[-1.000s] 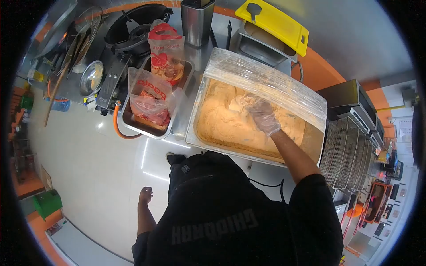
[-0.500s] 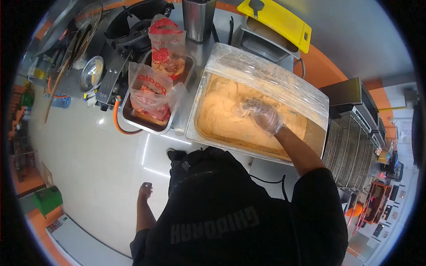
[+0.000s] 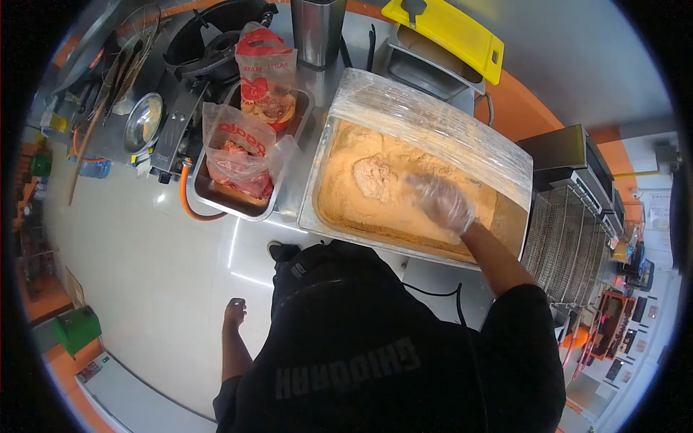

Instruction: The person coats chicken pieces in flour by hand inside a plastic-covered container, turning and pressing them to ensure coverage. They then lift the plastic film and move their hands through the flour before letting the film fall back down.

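Flour could spill over the rim of the tray if the gloved right hand, grip released and flat, sweeps hard.

Flour-filled steel tray, partly film-covered

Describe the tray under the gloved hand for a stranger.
On the steel counter, right of the small tray with red-printed bags, sits the largest tray. Only it holds tan flour, with cling film over its far half and the right hand in it.
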A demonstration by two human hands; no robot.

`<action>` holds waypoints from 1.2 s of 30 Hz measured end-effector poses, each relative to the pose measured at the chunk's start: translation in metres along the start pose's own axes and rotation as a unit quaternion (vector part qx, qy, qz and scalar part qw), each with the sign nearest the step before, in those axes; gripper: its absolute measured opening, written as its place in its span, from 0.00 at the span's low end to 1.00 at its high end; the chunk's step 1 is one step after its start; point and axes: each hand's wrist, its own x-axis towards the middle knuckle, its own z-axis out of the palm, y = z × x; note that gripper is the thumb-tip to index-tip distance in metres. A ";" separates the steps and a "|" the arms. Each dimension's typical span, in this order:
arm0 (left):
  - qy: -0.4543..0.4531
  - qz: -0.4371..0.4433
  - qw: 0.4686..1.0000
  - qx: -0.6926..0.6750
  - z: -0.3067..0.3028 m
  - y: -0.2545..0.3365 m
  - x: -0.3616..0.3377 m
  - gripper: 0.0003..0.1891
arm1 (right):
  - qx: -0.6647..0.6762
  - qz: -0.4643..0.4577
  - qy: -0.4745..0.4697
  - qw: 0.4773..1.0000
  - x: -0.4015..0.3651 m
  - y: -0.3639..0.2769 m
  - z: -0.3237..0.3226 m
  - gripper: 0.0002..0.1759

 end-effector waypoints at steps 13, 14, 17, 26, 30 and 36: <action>-0.008 0.003 1.000 -0.006 -0.010 0.008 0.005 0.17 | -0.036 0.222 -0.100 0.969 0.121 -0.030 -0.004 0.31; -0.004 0.009 1.000 0.002 -0.008 0.011 -0.001 0.17 | -0.035 0.221 -0.099 0.970 0.121 -0.033 -0.005 0.31; -0.008 -0.016 1.000 -0.009 -0.001 0.008 -0.006 0.18 | 0.083 0.260 -0.117 0.955 0.119 -0.049 -0.016 0.28; -0.030 -0.056 0.998 -0.004 -0.001 -0.021 -0.008 0.19 | 0.025 0.124 -0.282 0.951 0.127 -0.064 -0.015 0.28; -0.019 -0.042 0.999 -0.012 -0.002 -0.017 -0.005 0.19 | 0.030 0.141 -0.285 0.948 0.137 -0.070 -0.017 0.27; -0.024 -0.020 0.999 -0.029 0.001 -0.008 0.004 0.18 | -0.016 0.117 -0.324 0.939 0.135 -0.099 -0.019 0.28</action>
